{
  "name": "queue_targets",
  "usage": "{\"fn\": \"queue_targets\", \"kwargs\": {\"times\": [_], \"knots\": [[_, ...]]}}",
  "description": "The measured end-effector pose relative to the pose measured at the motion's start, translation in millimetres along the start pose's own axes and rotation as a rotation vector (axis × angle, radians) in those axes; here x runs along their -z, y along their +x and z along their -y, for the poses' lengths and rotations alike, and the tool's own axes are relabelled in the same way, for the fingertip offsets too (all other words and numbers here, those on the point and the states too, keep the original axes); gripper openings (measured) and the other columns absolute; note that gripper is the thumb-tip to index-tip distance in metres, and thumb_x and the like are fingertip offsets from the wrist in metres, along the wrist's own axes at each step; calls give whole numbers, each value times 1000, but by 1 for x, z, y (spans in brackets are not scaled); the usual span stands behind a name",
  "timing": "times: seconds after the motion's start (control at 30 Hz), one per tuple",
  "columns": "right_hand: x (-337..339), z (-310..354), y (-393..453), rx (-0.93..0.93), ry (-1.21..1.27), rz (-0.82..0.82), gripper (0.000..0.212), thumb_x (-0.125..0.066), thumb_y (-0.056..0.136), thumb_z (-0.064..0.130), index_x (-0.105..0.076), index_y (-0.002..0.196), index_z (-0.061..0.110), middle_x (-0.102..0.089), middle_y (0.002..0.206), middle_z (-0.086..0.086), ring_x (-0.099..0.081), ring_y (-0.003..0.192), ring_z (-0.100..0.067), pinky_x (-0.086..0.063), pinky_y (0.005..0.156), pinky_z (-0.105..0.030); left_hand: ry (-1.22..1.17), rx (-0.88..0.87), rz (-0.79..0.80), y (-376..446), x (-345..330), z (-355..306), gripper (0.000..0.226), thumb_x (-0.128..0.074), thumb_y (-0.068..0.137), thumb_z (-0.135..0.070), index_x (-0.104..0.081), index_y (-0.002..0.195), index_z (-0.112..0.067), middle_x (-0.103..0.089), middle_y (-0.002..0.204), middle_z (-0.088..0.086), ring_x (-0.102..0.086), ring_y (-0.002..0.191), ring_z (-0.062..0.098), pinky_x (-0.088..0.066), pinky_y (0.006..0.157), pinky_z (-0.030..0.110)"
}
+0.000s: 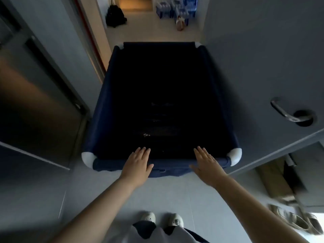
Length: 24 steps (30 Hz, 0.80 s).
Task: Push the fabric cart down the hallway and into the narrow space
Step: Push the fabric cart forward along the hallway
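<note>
The fabric cart [105, 95] is a deep navy cloth bin with white rounded corner caps, standing straight ahead of me between two walls. Its inside is dark, with a few small bits on the bottom. My left hand [138, 163] lies flat over the cart's near rim, fingers spread and pointing forward. My right hand [206, 163] rests the same way on the near rim further right, fingers apart. Neither hand is curled around the rim.
A grey door with a metal lever handle [289, 113] stands close on the right. A dark metal door panel [35, 102] lines the left. Beyond the cart are packs of water bottles [177, 7], a black bag [114, 15] and pale floor. Shoes [294, 220] lie at lower right.
</note>
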State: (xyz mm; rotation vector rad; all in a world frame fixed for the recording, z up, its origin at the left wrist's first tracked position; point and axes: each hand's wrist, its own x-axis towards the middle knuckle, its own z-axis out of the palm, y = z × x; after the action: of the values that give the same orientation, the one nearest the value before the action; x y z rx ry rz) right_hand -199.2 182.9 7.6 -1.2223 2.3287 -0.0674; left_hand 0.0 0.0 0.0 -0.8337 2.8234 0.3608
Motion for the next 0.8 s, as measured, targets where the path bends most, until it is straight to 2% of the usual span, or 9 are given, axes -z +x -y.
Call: {"fn": "queue_targets", "kwargs": {"times": [0.13, 0.23, 0.3, 0.33, 0.4, 0.43, 0.5, 0.63, 0.8], "knots": [[-22, -8, -2, -1, -106, -53, 66, -33, 97, 42, -8, 149, 10, -10, 159, -9, -5, 148, -24, -3, 122, -37, 17, 6, 55, -3, -24, 1, 53, -30, 101, -36, -13, 148, -17, -20, 156, 7, -12, 143, 25, -11, 117, 39], [-33, -9, -3, 31, -193, -130, 66, -40, 96, 40, -15, 148, 9, -20, 157, -12, -12, 147, -28, -2, 121, -40, 38, -16, -3, -2, -34, 3, 50, -37, 100, -30, -22, 146, -15, -32, 150, 10, -21, 141, 28, -12, 116, 42], [-30, -7, -4, 30, -234, -152, 67, -52, 91, 38, -27, 144, 4, -33, 151, -17, -24, 143, -34, -12, 120, -45, 31, -10, -28, 0, -31, 1, 48, -46, 97, -26, -33, 142, -13, -44, 143, 13, -32, 136, 31, -18, 115, 46], [-30, -7, -4, 32, -256, -171, 68, -61, 86, 37, -37, 139, 2, -43, 144, -20, -35, 138, -36, -21, 117, -48, 31, -8, -37, 1, -31, 0, 47, -51, 95, -24, -39, 139, -12, -50, 138, 14, -38, 133, 32, -22, 113, 48], [-31, -8, -2, 46, -294, -223, 72, -78, 70, 38, -55, 126, 0, -61, 127, -20, -53, 123, -37, -40, 105, -51, 39, -10, -72, 3, -31, -3, 45, -57, 92, -22, -46, 134, -10, -56, 131, 15, -45, 127, 34, -27, 110, 51], [-32, -9, -2, 52, -301, -240, 74, -82, 64, 40, -59, 122, 0, -64, 123, -20, -58, 118, -37, -44, 100, -52, 44, -10, -78, 3, -31, -3, 45, -57, 92, -22, -46, 134, -10, -56, 131, 15, -45, 127, 34, -27, 110, 51], [-34, -11, 0, 57, -296, -234, 76, -81, 62, 42, -59, 122, 0, -63, 123, -20, -58, 118, -37, -44, 100, -53, 60, -13, -90, 4, -34, -2, 44, -51, 95, -25, -43, 136, -11, -52, 135, 14, -41, 131, 32, -22, 113, 50], [-34, -13, 9, 67, -309, -235, 78, -78, 65, 47, -57, 125, 2, -61, 127, -20, -56, 120, -38, -41, 101, -54, 88, 2, -78, 10, -32, 0, 54, -16, 95, -38, -37, 140, -15, -44, 143, 10, -31, 137, 29, -16, 116, 48], [-25, -20, 31, 100, -299, -243, 76, -77, 66, 47, -58, 123, 2, -62, 125, -20, -57, 118, -39, -44, 99, -55, 89, 28, -44, 32, -34, 7, 46, -26, 102, -34, -19, 145, -22, -25, 153, 2, -11, 143, 20, -1, 118, 40]]}}
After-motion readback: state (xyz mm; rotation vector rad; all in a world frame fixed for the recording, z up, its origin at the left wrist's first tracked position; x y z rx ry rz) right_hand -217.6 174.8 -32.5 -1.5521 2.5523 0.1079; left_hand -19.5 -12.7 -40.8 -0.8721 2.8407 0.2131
